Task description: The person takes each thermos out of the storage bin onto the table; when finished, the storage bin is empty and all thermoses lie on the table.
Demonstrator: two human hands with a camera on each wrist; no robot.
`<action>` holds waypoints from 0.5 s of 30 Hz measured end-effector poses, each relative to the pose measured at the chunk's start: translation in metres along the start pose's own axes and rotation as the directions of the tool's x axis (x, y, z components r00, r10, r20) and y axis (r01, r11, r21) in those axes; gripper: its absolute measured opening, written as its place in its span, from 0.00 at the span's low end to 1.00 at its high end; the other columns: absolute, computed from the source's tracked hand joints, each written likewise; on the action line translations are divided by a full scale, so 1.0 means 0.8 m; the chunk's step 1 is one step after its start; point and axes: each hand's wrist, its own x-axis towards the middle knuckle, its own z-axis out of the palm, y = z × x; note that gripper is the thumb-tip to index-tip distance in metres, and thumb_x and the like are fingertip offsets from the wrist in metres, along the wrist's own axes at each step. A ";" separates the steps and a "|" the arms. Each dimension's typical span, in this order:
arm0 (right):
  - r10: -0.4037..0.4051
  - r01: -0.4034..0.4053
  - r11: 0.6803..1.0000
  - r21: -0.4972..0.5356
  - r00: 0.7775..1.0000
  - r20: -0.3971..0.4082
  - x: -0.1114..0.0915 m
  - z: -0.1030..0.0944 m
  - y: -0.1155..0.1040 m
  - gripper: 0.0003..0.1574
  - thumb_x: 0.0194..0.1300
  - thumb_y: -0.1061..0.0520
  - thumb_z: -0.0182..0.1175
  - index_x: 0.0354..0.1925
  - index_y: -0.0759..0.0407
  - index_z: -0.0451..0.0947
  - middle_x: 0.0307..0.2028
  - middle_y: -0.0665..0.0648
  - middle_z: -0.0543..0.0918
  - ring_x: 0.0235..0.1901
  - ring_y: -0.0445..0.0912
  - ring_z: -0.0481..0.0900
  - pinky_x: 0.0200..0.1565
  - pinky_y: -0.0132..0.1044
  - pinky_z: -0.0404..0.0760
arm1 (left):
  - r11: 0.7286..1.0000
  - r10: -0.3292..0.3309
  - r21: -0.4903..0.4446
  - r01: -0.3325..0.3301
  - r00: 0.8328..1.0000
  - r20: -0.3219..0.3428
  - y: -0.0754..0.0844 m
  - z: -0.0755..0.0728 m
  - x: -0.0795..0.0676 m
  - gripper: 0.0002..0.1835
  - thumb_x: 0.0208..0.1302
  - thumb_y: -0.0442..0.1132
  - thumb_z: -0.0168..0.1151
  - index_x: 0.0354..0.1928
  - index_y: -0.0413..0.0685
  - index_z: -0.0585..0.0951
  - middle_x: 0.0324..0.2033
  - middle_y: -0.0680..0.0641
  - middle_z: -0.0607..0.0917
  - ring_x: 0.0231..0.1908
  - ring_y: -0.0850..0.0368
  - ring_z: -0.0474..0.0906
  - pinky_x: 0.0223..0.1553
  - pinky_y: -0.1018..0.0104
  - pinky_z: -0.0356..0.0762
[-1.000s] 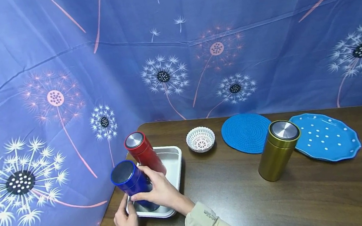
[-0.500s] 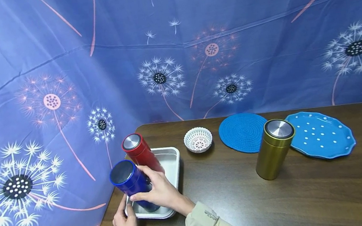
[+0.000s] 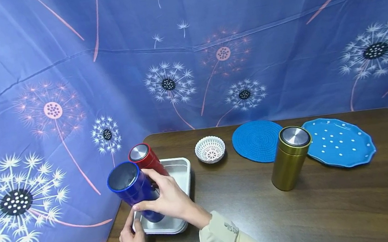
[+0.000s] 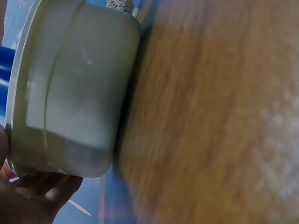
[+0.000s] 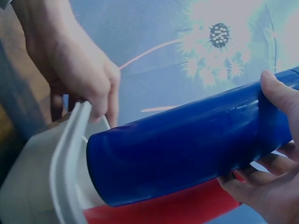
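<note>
Right hand [image 3: 170,200]: grasping the blue flask [image 3: 139,191], thumb on the near side, fingers curled round the far side.
Blue flask: left of the right hand's palm and over the tray [image 3: 180,174]; its base seems raised off the tray floor.
Long axis: roughly upright, crossing the grip; a slight tilt cannot be judged.
Nearer hand: the right, in contact; the left hand [image 3: 133,239] lies left of it and lower, pinching the tray's rim.
Red flask [image 3: 151,161]: beyond the right hand's fingers, standing in the tray behind the blue one.
Gold flask [image 3: 291,162]: well right of both hands, upright on the table [image 3: 233,212].
</note>
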 end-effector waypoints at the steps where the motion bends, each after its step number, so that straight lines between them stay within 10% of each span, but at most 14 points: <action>1: 0.010 -0.010 1.000 -0.003 1.000 -0.001 0.000 -0.002 -0.002 0.47 0.47 0.49 0.77 0.64 0.52 0.69 0.54 0.50 0.82 0.50 0.37 0.80 0.50 0.27 0.76 | 1.000 0.003 -0.007 -0.003 1.000 0.003 0.000 0.000 0.000 0.20 0.63 0.27 0.51 0.55 0.37 0.81 0.38 0.33 0.85 0.36 0.45 0.76 0.40 0.63 0.66; 6: 0.070 -0.070 0.998 -0.002 0.997 -0.011 0.000 -0.016 -0.014 0.46 0.47 0.48 0.77 0.63 0.50 0.70 0.52 0.51 0.83 0.46 0.37 0.81 0.47 0.28 0.77 | 0.999 -0.002 -0.032 0.003 1.000 0.025 0.002 -0.003 0.000 0.20 0.65 0.28 0.50 0.57 0.39 0.80 0.52 0.34 0.82 0.53 0.35 0.76 0.48 0.53 0.65; 15: 0.114 -0.111 0.992 0.054 0.992 -0.053 -0.002 -0.045 -0.027 0.46 0.48 0.50 0.77 0.64 0.48 0.70 0.53 0.49 0.83 0.48 0.39 0.81 0.48 0.32 0.79 | 1.000 0.008 -0.013 -0.007 1.000 0.016 0.001 -0.002 -0.001 0.20 0.64 0.28 0.51 0.57 0.39 0.81 0.50 0.35 0.83 0.47 0.40 0.79 0.41 0.76 0.65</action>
